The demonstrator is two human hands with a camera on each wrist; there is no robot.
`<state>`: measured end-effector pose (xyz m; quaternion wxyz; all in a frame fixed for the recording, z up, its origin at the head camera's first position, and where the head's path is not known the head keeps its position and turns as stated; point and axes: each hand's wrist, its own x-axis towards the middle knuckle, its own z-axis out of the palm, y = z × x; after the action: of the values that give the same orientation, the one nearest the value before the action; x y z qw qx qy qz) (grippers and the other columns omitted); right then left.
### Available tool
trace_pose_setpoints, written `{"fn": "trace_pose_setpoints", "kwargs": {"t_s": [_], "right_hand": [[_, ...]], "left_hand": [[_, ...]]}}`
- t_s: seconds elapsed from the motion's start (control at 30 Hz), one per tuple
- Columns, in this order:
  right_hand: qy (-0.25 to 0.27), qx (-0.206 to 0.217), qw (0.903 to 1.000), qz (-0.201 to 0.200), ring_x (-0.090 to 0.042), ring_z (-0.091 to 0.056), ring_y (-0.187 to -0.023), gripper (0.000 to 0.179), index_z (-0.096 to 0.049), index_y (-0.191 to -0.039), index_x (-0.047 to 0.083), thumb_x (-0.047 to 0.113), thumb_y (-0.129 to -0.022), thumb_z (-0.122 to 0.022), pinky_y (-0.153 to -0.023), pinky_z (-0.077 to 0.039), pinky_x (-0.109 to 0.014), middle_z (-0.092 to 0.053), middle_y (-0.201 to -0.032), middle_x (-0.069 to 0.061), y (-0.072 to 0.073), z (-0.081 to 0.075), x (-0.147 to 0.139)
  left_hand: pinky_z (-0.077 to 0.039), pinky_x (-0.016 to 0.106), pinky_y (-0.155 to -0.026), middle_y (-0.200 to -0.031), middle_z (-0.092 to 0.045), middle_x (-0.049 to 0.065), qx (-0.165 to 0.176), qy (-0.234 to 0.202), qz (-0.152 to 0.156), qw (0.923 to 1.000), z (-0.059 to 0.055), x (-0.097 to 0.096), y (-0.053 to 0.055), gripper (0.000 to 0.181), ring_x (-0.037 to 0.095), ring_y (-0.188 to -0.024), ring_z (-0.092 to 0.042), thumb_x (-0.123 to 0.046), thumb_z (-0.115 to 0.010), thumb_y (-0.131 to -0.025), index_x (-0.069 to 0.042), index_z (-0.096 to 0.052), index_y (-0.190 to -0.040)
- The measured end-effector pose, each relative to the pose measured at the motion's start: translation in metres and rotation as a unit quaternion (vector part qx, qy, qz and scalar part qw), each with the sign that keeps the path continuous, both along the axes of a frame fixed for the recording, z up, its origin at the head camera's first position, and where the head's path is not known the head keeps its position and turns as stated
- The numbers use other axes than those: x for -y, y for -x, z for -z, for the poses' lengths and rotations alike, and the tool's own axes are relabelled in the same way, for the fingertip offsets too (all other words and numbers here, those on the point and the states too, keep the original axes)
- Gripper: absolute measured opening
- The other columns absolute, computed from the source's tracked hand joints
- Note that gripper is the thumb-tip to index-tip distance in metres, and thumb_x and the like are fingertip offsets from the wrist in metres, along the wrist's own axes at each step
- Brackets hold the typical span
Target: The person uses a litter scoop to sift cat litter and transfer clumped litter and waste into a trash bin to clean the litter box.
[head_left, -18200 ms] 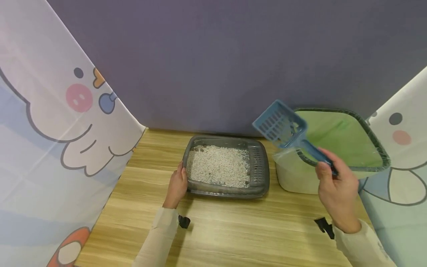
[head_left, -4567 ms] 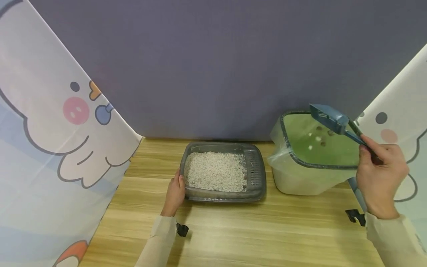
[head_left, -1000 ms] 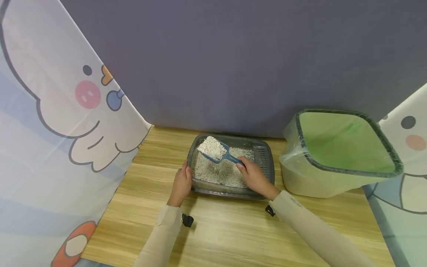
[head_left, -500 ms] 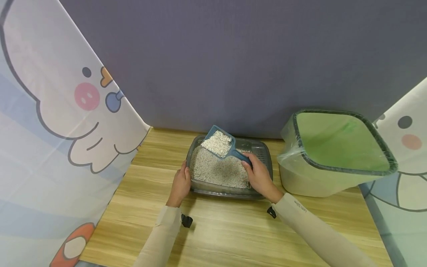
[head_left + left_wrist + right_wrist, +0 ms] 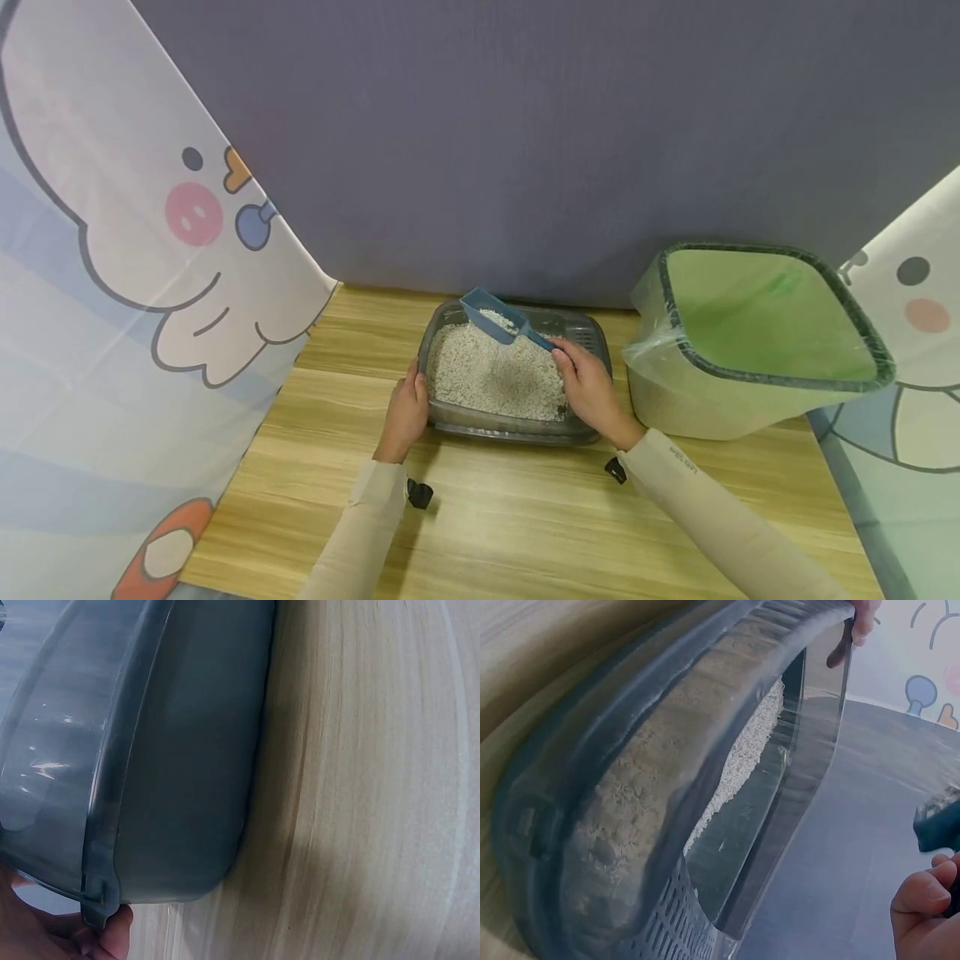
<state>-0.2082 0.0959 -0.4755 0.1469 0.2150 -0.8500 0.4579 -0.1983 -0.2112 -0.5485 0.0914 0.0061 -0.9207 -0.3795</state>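
Observation:
A grey litter box [image 5: 495, 432] holding pale granular litter [image 5: 487, 375] stands on the table. My left hand [image 5: 405, 414] grips its left rim; in the left wrist view, fingers [image 5: 116, 934] curl at the rim's corner. My right hand [image 5: 591, 387] holds a blue slotted litter scoop [image 5: 491, 312] by its handle, above the back of the box. The scoop is tilted, with a small heap of litter left in it. In the right wrist view, the scoop [image 5: 939, 825] shows only partly at the right edge, beside my curled fingers [image 5: 922, 892].
Right of the box stands a pale bin [image 5: 690, 400] with a dark rim and a clear plastic liner over it. The wooden table [image 5: 495, 517] ends at a grey back wall [image 5: 450, 150], with cartoon-printed side walls [image 5: 97, 250].
Earlier, dark clumps lay in the litter, and later clumps dropped from the scoop into the bin. Over the last second the scoop's large litter heap has shrunk; the left hand stayed at the rim.

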Motion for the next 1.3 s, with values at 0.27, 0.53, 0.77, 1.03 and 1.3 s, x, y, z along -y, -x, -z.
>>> {"fn": "trace_pose_setpoints", "kwargs": {"t_s": [0.27,0.53,0.77,1.03,1.3], "right_hand": [[0.007,-0.042,0.9990,0.010,-0.011,-0.041,-0.057,0.026,-0.060,-0.121,0.003,0.011,-0.097,-0.055,-0.057,-0.039,-0.032,-0.051,-0.080,-0.001,0.003,-0.005,-0.003],[0.009,-0.050,0.9978,0.043,-0.011,-0.037,-0.057,0.027,-0.064,-0.118,0.008,0.011,-0.092,-0.063,-0.052,-0.034,-0.028,-0.049,-0.085,-0.001,0.001,-0.008,-0.006],[0.008,-0.051,0.9974,0.051,-0.012,-0.037,-0.058,0.028,-0.064,-0.119,0.007,0.013,-0.092,-0.062,-0.053,-0.034,-0.028,-0.050,-0.085,-0.002,-0.002,-0.009,-0.007],[0.028,-0.038,0.9982,0.039,-0.012,-0.041,-0.057,0.033,-0.057,-0.127,0.007,0.016,-0.095,-0.058,-0.051,-0.037,-0.027,-0.054,-0.092,-0.004,-0.008,-0.013,-0.006],[0.015,-0.026,0.9991,0.029,-0.008,-0.038,-0.046,0.029,-0.063,-0.120,0.003,0.019,-0.099,-0.052,-0.049,-0.038,-0.028,-0.063,-0.098,-0.006,-0.016,-0.020,-0.004]], "left_hand": [[-0.037,0.059,-0.091,-0.120,-0.051,0.036,0.001,-0.002,0.006,1.0000,-0.002,0.002,0.002,0.049,0.049,-0.109,-0.049,-0.026,-0.025,-0.106,0.003,-0.032,-0.144],[-0.039,0.059,-0.089,-0.116,-0.052,0.035,0.014,-0.004,0.010,0.9998,-0.004,0.001,0.003,0.051,0.048,-0.107,-0.050,-0.028,-0.024,-0.106,0.003,-0.030,-0.145],[-0.039,0.058,-0.089,-0.117,-0.053,0.035,0.013,-0.007,0.011,0.9998,-0.004,0.001,0.005,0.050,0.048,-0.107,-0.050,-0.027,-0.024,-0.106,0.002,-0.029,-0.146],[-0.038,0.059,-0.089,-0.118,-0.052,0.035,0.006,-0.003,0.008,0.9999,-0.004,0.001,0.003,0.048,0.049,-0.107,-0.050,-0.024,-0.026,-0.105,0.004,-0.031,-0.144],[-0.039,0.059,-0.088,-0.116,-0.053,0.036,0.001,-0.006,0.003,1.0000,-0.002,0.001,0.001,0.047,0.049,-0.105,-0.051,-0.023,-0.028,-0.105,0.004,-0.032,-0.144]]}}
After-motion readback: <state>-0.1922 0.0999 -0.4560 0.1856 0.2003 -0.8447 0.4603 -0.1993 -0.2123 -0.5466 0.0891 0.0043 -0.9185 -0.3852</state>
